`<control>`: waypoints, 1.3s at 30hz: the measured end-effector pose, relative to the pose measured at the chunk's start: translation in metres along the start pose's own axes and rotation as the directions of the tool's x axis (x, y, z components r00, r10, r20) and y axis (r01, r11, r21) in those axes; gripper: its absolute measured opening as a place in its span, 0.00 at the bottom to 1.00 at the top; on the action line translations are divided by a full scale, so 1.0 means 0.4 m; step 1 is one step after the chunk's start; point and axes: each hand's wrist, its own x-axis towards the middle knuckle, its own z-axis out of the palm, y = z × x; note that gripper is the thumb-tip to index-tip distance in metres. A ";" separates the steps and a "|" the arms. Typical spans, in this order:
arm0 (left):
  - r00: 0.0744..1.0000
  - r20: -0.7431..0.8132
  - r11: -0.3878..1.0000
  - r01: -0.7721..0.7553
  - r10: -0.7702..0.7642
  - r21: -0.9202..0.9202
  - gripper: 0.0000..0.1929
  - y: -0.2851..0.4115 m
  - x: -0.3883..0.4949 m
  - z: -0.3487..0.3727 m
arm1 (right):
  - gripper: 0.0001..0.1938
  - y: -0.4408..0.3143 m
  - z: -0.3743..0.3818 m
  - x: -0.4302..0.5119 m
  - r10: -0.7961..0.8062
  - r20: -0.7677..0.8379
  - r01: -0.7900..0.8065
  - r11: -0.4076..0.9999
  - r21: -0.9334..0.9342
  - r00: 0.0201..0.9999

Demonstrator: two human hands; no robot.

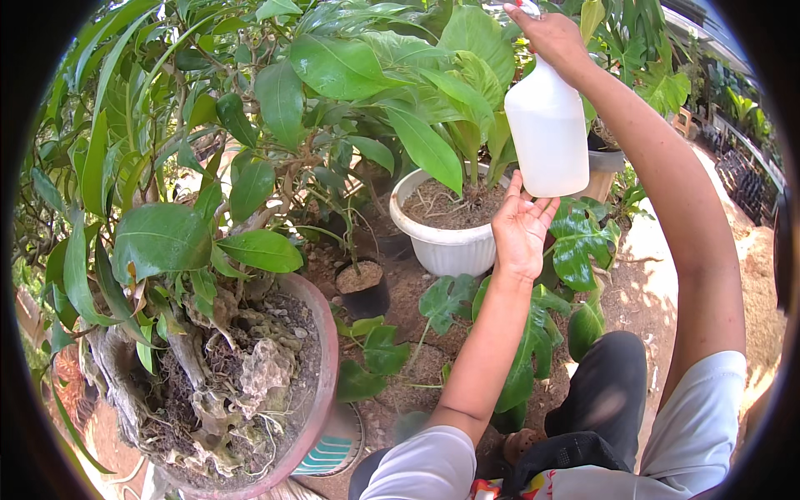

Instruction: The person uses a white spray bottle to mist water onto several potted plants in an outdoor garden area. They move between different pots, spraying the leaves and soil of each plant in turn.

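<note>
A white translucent plastic spray bottle [549,134] with liquid inside is held up at the upper right. My right hand [553,40] grips it around the neck, by the red and white spray head, which is partly cut off by the top of the view. Palm up, my left hand [524,228] has its fingertips at the base of the bottle. Behind the bottle, a broad-leaved plant [478,50] grows in a white plastic pot [450,242]. Glossy long green leaves [425,140] reach in from the left, near the bottle.
A large reddish round pot [328,350] holding a gnarled trunk [184,350] and rocks stands at lower left. A small black pot [367,297] sits on the soil between the pots. Split-leaf plants [531,350] grow low before me. Another pot [601,172] stands behind the bottle.
</note>
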 end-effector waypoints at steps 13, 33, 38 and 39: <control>0.997 -0.074 0.987 0.001 0.011 0.158 0.35 0.028 -0.092 0.057 | 0.41 0.041 0.021 -0.003 -0.088 0.199 0.080 0.996 0.046 0.976; 0.995 -0.085 0.998 0.059 -0.057 0.024 0.33 -0.069 -0.282 0.167 | 0.39 -0.050 -0.090 -0.147 0.087 0.408 -0.119 0.991 0.054 0.909; 0.990 0.040 0.991 0.132 -0.132 0.003 0.40 -0.119 -0.342 0.179 | 0.41 -0.011 -0.190 -0.171 0.102 0.398 -0.100 0.995 -0.025 0.912; 0.988 0.059 0.989 0.147 -0.146 -0.009 0.41 -0.131 -0.356 0.183 | 0.42 0.000 -0.214 -0.183 0.105 0.392 -0.106 0.994 -0.019 0.914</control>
